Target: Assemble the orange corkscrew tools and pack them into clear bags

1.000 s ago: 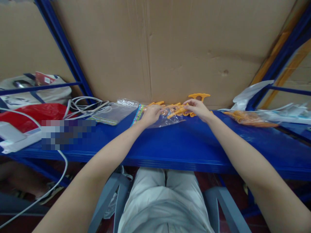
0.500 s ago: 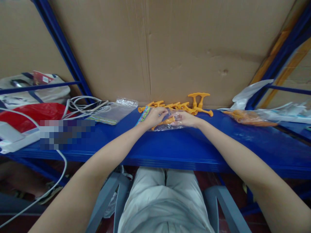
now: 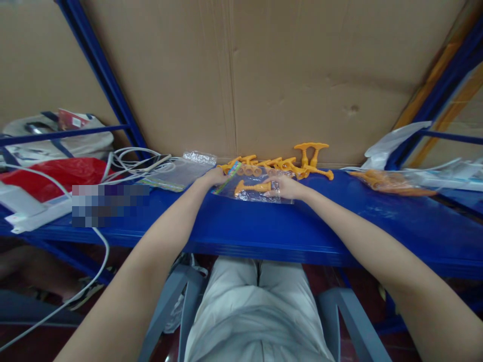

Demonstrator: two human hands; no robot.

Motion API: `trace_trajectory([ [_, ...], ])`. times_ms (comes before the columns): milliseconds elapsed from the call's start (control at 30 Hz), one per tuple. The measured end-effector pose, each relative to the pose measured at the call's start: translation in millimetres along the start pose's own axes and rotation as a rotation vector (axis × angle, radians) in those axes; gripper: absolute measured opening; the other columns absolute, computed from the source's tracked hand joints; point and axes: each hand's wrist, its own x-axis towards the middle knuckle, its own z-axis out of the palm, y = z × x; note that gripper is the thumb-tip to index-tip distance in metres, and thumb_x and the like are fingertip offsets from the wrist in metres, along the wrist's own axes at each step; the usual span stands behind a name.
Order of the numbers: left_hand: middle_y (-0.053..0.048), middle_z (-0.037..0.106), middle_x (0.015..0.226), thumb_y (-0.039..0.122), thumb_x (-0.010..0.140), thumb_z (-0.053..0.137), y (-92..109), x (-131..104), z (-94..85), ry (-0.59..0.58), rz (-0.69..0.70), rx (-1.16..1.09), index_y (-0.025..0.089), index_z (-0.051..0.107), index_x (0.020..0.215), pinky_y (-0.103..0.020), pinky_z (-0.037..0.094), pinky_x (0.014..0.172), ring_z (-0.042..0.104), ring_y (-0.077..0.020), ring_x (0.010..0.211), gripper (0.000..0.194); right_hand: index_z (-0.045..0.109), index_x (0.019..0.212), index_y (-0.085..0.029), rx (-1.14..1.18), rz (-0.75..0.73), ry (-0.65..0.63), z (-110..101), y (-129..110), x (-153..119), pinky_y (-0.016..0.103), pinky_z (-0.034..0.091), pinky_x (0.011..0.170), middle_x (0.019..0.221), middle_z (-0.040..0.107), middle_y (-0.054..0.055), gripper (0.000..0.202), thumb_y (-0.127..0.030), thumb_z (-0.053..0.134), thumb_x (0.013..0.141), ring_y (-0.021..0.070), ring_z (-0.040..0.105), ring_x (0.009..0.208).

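Observation:
A clear plastic bag (image 3: 247, 197) with a colourful printed top strip lies on the blue table, its strip to the left. Inside it is an orange T-handled plastic piece (image 3: 253, 187). My right hand (image 3: 285, 187) is closed on the bag's right end, thumb and fingers around the film and close to the piece's end. My left hand (image 3: 216, 177) is just left of the printed strip, at the left end of a row of loose orange plastic pieces (image 3: 264, 166). Its fingers are too small and blurred to show whether they grip one.
Flat empty bags (image 3: 181, 173) lie to the left, beside white cables (image 3: 139, 156) and a red bag (image 3: 60, 176). Bagged orange pieces (image 3: 381, 183) lie on the right. An orange double-handled piece (image 3: 311, 151) leans on the cardboard wall (image 3: 279, 75) behind.
My left hand has moved left off the bag to the end of the orange row. The orange piece now lies level inside the bag. My right hand stays at the bag's right end.

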Motion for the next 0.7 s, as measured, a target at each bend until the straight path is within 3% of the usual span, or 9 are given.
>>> trace_trajectory([
  [100, -0.002, 0.050, 0.040, 0.040, 0.084, 0.059, -1, -4, -6.0, -0.187, -0.015, -0.097, 0.022, 0.050, 0.051, -0.028, 0.044, 0.047, 0.057, -0.0187, 0.043, 0.039, 0.073, 0.107, -0.016, -0.001, -0.010, 0.007, -3, -1, 0, 0.045, 0.049, 0.097, 0.106, 0.073, 0.010, 0.034, -0.028, 0.078, 0.075, 0.0265, 0.067, 0.101],
  [367, 0.001, 0.049, 0.038, 0.029, 0.082, 0.060, 18, -10, 2.7, -0.272, 0.062, -0.283, 0.021, 0.050, 0.059, -0.025, 0.044, 0.041, 0.052, -0.0140, 0.035, 0.026, 0.074, 0.110, -0.018, 0.128, 0.038, -0.091, -9, -1, -4, 0.041, 0.051, 0.091, 0.103, 0.072, 0.008, 0.033, -0.027, 0.073, 0.078, 0.0243, 0.066, 0.098],
  [533, 0.003, 0.047, 0.036, 0.022, 0.084, 0.058, 28, -20, -4.9, -0.229, -0.100, -0.260, 0.020, 0.048, 0.059, -0.020, 0.037, 0.040, 0.043, -0.0086, 0.030, 0.026, 0.072, 0.112, -0.019, 0.354, 0.117, -0.132, -4, -9, -6, 0.039, 0.052, 0.091, 0.102, 0.072, 0.006, 0.034, -0.023, 0.072, 0.078, 0.0207, 0.066, 0.095],
  [700, 0.002, 0.050, 0.040, 0.030, 0.084, 0.058, 34, -24, -6.5, -0.129, -0.126, -0.162, 0.017, 0.058, 0.067, -0.020, 0.036, 0.042, 0.046, -0.0104, 0.036, 0.021, 0.072, 0.103, -0.017, 0.568, 0.227, -0.096, 0, -16, -4, 0.039, 0.048, 0.100, 0.106, 0.072, 0.008, 0.025, -0.011, 0.067, 0.079, 0.0186, 0.066, 0.100],
])
